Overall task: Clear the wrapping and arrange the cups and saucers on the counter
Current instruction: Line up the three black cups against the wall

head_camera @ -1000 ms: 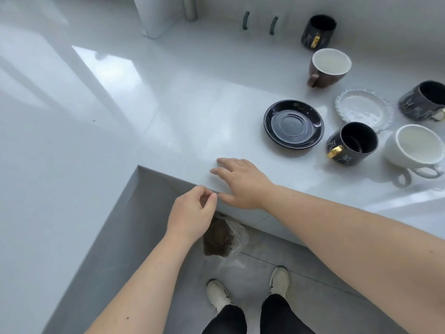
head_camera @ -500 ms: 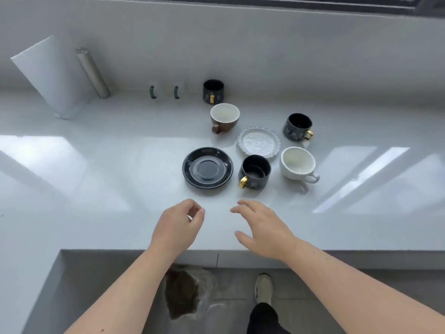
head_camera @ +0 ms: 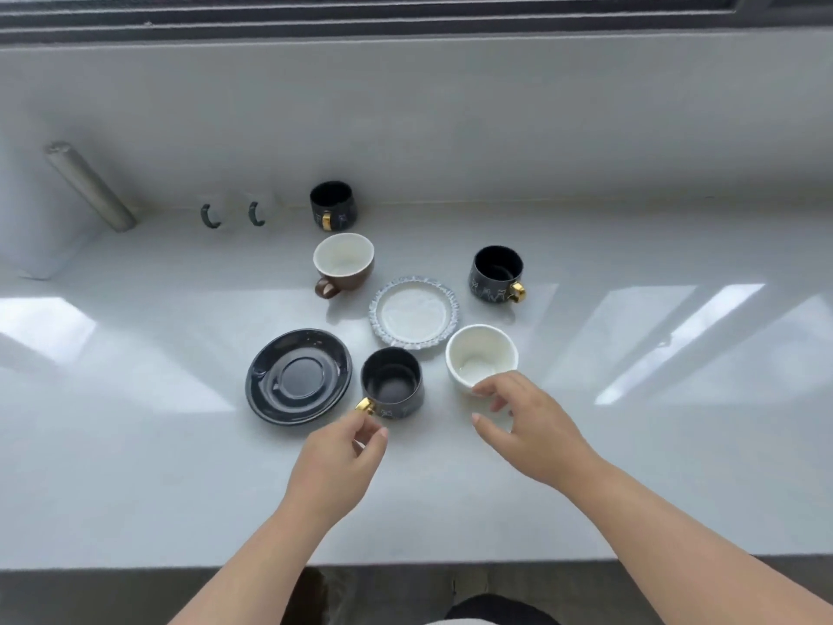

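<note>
Head view: the left hand (head_camera: 336,462) pinches toward the gold handle of the near black cup (head_camera: 391,383) beside the black saucer (head_camera: 298,375); whether it grips is unclear. The right hand (head_camera: 525,426), open, touches the white cup (head_camera: 481,356). A loose pinch could tip the cup onto the saucer.

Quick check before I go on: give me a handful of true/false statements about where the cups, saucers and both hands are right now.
1. The black saucer has a cup standing on it. False: it is bare; the nearest black cup stands beside it on the counter.
2. The left hand is at that cup's gold handle. True.
3. The right hand is reaching for the brown cup. False: its fingers are at the white cup.
4. The white saucer is empty. True.
5. Three black cups with gold handles are visible. True.
</note>
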